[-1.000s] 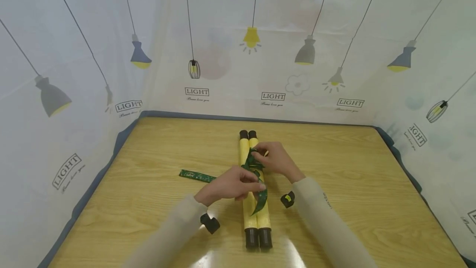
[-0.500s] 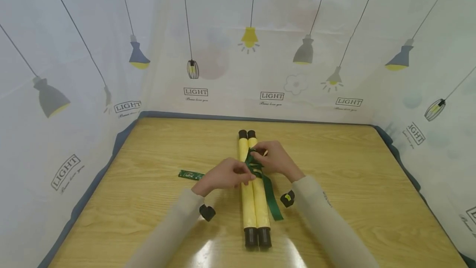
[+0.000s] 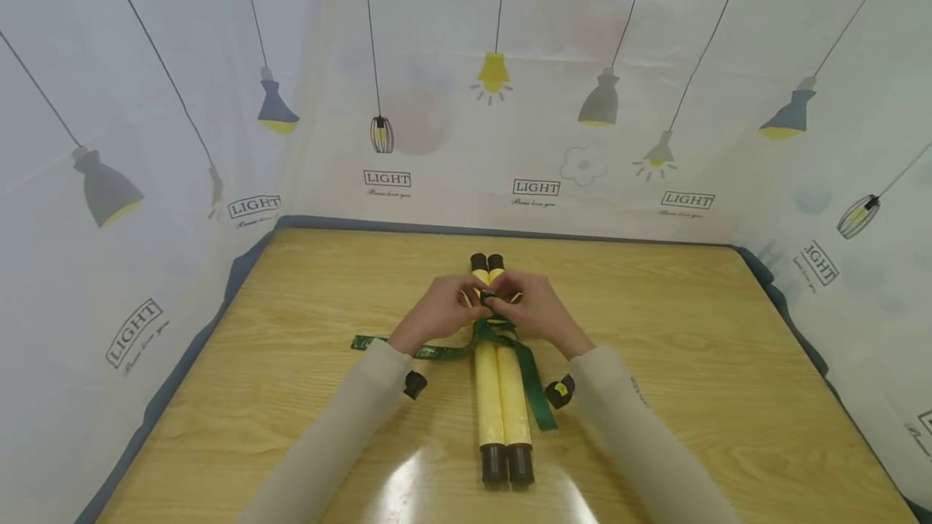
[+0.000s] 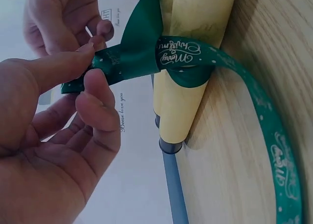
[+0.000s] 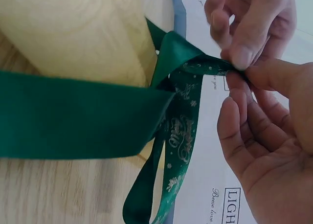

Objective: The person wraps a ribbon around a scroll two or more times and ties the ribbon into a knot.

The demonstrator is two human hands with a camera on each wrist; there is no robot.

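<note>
Two pale yellow tubes [image 3: 502, 403] with dark end caps lie side by side, lengthwise on the table. A green ribbon [image 3: 535, 386] printed with "Merry Christmas" is wrapped round them, one tail reaching left and another hanging down right. Above the wrap, my left hand [image 3: 442, 310] pinches a folded piece of ribbon [image 4: 110, 62] between thumb and fingers. My right hand [image 3: 535, 307] meets it there and pinches the same piece, its thumb and forefinger on the ribbon [image 5: 188, 62] in the right wrist view. The fingertips of both hands nearly touch, hiding part of the fold.
The wooden table [image 3: 655, 306] extends on both sides of the tubes. A white curtain [image 3: 451, 184] printed with lamps surrounds its back and sides. Small black wrist devices [image 3: 561, 391] hang below both sleeves.
My left hand has moved up and away from me, from the middle of the tubes to beside my right hand. The right tail has dropped onto the table. My right hand stays nearly still.
</note>
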